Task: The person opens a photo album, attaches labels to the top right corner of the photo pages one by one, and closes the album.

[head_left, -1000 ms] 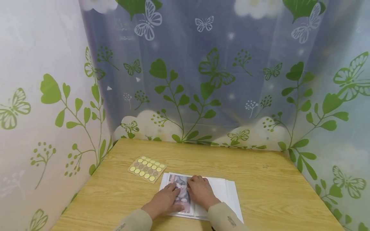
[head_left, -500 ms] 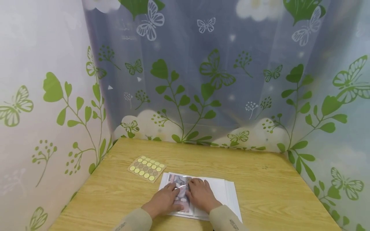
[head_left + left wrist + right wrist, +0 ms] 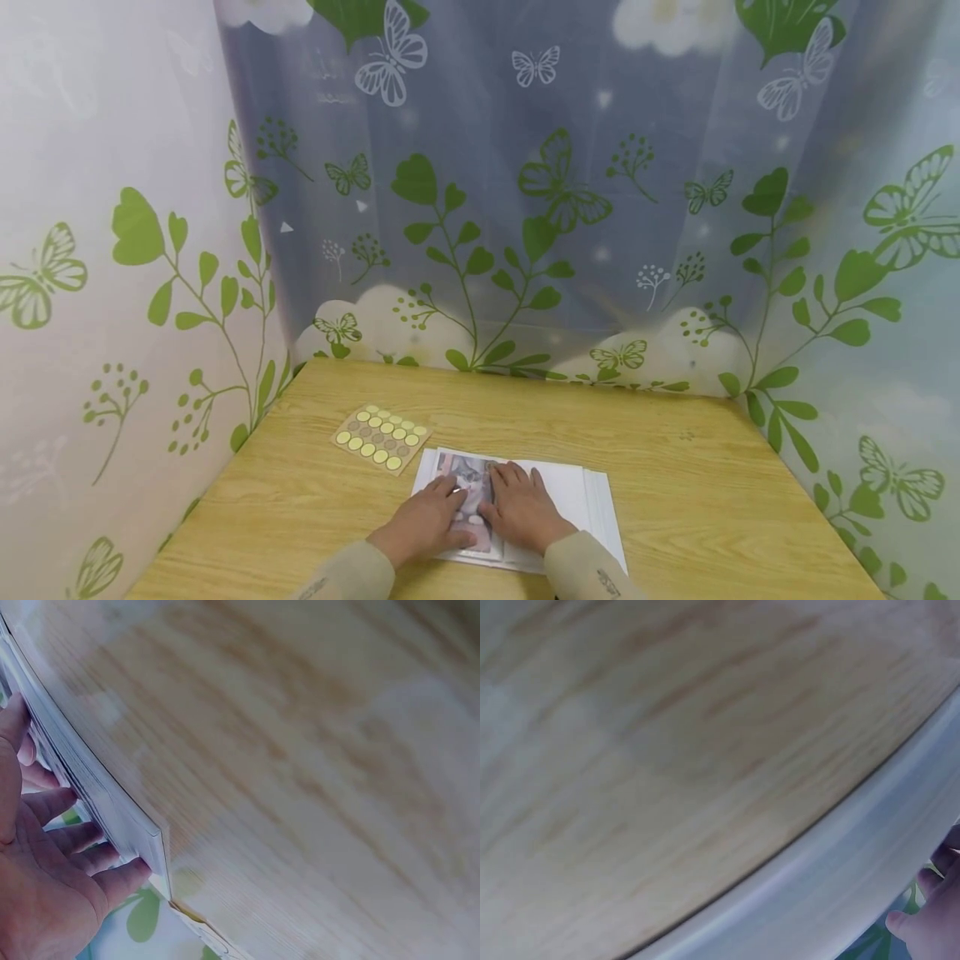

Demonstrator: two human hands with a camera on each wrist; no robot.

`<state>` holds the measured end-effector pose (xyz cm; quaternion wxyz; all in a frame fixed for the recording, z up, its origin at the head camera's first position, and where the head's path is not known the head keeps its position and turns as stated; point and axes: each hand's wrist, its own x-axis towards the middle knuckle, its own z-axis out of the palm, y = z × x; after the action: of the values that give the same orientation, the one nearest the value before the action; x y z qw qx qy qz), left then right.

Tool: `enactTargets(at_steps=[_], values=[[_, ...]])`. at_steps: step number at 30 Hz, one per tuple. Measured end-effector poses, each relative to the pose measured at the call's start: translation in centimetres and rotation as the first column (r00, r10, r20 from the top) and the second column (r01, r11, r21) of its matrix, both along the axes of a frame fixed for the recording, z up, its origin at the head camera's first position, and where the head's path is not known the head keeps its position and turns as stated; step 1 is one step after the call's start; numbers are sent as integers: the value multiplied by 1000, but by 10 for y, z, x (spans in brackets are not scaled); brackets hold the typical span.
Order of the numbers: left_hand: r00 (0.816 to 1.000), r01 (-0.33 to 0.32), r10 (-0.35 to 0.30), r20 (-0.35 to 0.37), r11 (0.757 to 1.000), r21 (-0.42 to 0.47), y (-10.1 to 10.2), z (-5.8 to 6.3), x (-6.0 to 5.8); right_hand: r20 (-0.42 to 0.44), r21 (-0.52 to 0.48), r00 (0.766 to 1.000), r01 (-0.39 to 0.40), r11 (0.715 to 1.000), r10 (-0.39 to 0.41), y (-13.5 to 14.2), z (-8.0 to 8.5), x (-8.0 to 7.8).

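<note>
An album [image 3: 567, 483] with white pages lies open on the table in the head view. On its left page is a cat picture [image 3: 472, 492], apparently under a clear film. My left hand [image 3: 422, 520] rests along the picture's left side with its fingers extended. Across the picture's right side, my right hand [image 3: 527, 510] presses down, fingers stretched forward and thumb out to the left. Both hands cover parts of the picture. The left wrist view shows left fingertips [image 3: 135, 871] touching the layered page edges [image 3: 112, 806]. Only part of the right hand shows in the right wrist view.
A brown sheet [image 3: 382, 437] of round yellow stickers lies beyond the album to the left, with several circles lacking yellow. The wood-grain table [image 3: 720, 500] extends around the album. Printed curtains [image 3: 525, 275] stand behind and at both sides.
My right hand has shifted slightly right, its fingers now straighter and flatter on the page. A bright glare streak over the picture has mostly faded. The left hand stays in place.
</note>
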<state>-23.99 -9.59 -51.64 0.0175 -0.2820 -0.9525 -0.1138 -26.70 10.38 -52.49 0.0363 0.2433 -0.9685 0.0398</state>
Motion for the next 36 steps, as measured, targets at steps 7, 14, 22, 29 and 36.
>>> enactTargets(at_steps=[7,14,22,29,36], values=[[1000,1,-1,-9,1000,-1,0,0,0,-5,-7,1000,17,1000,-17,-1,-4,-8],[1000,6,-6,-14,1000,-15,0,-1,-1,-20,-24,999,28,999,-28,-4,-3,-12],[1000,23,-23,-20,1000,17,1,-3,0,-29,2,999,33,999,-33,-13,-5,-15],[999,17,-17,-29,1000,6,1,-5,-1,-48,19,999,14,1000,-13,-17,-6,-12],[1000,8,-8,-10,1000,13,-1,-4,0,-85,6,996,-9,1000,9,-20,-2,-3]])
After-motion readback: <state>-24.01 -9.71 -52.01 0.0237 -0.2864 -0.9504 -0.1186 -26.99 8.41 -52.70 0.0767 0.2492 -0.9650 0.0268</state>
